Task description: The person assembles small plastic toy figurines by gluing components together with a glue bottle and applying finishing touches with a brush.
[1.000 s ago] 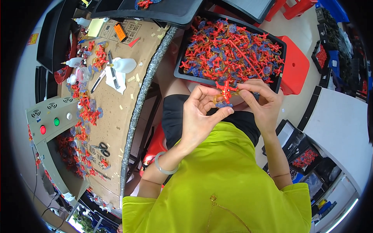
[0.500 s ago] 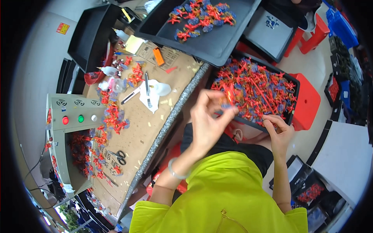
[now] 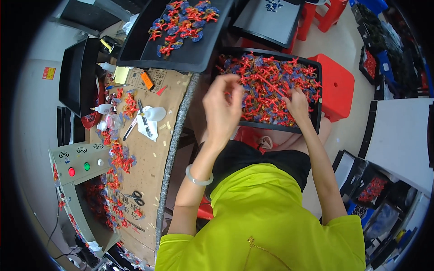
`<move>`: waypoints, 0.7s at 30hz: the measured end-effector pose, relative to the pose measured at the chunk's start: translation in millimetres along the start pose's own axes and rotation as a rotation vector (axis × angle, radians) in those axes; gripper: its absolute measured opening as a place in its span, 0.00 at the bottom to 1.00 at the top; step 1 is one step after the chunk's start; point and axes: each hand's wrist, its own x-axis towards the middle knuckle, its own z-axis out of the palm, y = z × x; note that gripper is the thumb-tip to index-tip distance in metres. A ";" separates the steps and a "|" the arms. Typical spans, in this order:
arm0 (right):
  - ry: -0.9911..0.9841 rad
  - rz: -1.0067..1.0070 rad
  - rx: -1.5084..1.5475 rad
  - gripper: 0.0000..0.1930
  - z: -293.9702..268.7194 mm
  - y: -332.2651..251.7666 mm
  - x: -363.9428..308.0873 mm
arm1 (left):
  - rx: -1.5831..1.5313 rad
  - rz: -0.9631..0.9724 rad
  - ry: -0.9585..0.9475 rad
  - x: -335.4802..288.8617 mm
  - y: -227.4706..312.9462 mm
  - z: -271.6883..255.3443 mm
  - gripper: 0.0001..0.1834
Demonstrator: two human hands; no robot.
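Note:
A black bin sits by my lap, heaped with small red, blue and amber plastic figures. Over the bin's left side is my left hand, its fingers loosely curled and slightly blurred. A gap shows between its thumb and fingers, and I see no figure in it. My right hand reaches into the heap near the middle, fingertips drawn together among the figures beside a long red stick. What those fingertips grip is hidden.
A larger black tray with several figures overhangs the workbench. A grey machine with buttons, white bottles, an orange block and black scissors are on the bench. A red stool stands right of the bin.
The whole view has shifted. My right hand has moved from the bin's near right edge into the heap. The red and orange figure in my left hand no longer shows there.

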 end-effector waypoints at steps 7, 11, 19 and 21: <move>-0.071 -0.090 -0.095 0.07 0.2 13.3 10.9 | 0.259 -0.055 -0.187 -20.5 -123.9 75.1 0.14; 0.072 -0.195 0.055 0.05 -37.1 -6.0 12.2 | 0.379 0.244 -0.030 25.7 -130.2 104.6 0.19; 0.356 0.267 0.932 0.07 -124.9 -15.5 -28.5 | 0.873 0.391 -0.222 88.9 -159.7 181.3 0.07; 0.247 0.350 1.099 0.19 -139.3 -18.0 -40.0 | 0.918 0.372 -0.224 87.5 -167.0 177.7 0.07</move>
